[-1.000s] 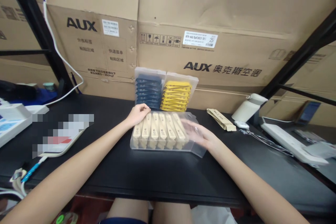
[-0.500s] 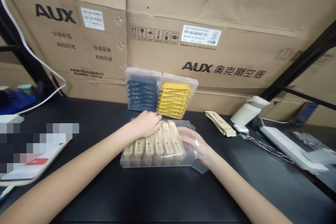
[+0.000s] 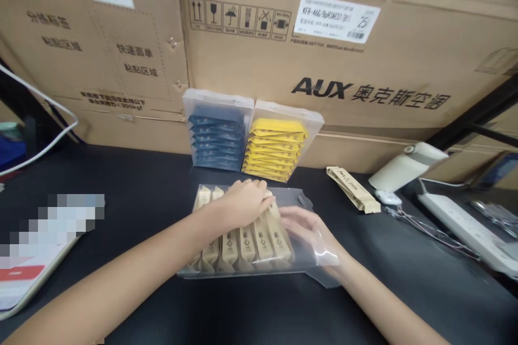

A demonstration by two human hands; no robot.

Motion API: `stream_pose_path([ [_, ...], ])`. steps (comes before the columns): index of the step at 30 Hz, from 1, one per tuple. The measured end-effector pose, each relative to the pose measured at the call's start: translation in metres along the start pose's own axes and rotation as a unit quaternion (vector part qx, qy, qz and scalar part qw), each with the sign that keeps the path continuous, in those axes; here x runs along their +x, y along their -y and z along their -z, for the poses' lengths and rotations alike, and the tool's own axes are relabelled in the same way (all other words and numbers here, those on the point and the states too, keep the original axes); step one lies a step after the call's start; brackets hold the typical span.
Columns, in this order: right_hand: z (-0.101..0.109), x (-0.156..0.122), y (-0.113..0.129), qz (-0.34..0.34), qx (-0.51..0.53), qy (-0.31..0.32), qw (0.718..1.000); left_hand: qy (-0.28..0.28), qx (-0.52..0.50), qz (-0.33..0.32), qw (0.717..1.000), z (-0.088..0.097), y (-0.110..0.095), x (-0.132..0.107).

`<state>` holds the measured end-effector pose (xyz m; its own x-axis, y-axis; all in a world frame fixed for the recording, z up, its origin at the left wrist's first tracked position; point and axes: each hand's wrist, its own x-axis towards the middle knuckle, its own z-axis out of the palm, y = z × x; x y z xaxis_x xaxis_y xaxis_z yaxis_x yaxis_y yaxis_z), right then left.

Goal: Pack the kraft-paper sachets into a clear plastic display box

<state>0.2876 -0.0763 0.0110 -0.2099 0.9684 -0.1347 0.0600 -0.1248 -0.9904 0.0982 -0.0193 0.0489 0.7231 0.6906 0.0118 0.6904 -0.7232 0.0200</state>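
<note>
A clear plastic box (image 3: 243, 274) lies on the black table with a row of tan paper packets (image 3: 264, 237) inside. My left hand (image 3: 246, 202) is laid over the top of this box, its fingers bent and holding it; they hide part of the packets. Through the flapped right end of the box, my right hand (image 3: 304, 222) reaches in with its fingers stretched toward the rightmost packet. Whether the fingertips touch that packet is hard to tell. Off to the right lies one loose tan packet (image 3: 353, 190) with dark writing.
Against the large cardboard cartons (image 3: 243, 70) lean a clear box of blue packets (image 3: 216, 143) and another of yellow packets (image 3: 276, 146). A pale bottle (image 3: 407, 167), a white power strip (image 3: 461, 226) and a cord are at right. A partly blurred device (image 3: 44, 275) lies left.
My left hand has slid right along the top of the box. My right hand stays inside the open end. The view has moved closer and tilted down.
</note>
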Motion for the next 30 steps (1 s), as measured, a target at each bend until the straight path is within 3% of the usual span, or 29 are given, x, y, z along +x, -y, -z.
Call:
stream_pose_path([
  [3,-0.001,-0.001,0.001,-0.008,0.015,0.014,1.000,-0.005,-0.073,0.051,0.996,0.001,-0.001,0.003],
  [11,0.004,0.001,0.003,-0.049,0.045,0.038,0.997,-0.001,-0.116,0.076,0.990,0.004,-0.001,0.003],
  [20,0.024,0.006,-0.005,-0.122,0.106,0.088,0.983,-0.007,-0.116,0.070,0.991,-0.001,0.002,0.004],
  [25,0.036,0.008,-0.006,-0.150,0.110,0.132,0.974,-0.022,-0.121,0.034,0.992,-0.006,0.008,0.003],
  [30,0.046,0.014,-0.007,-0.148,0.128,0.113,0.974,-0.019,-0.163,0.044,0.985,-0.001,0.011,0.002],
])
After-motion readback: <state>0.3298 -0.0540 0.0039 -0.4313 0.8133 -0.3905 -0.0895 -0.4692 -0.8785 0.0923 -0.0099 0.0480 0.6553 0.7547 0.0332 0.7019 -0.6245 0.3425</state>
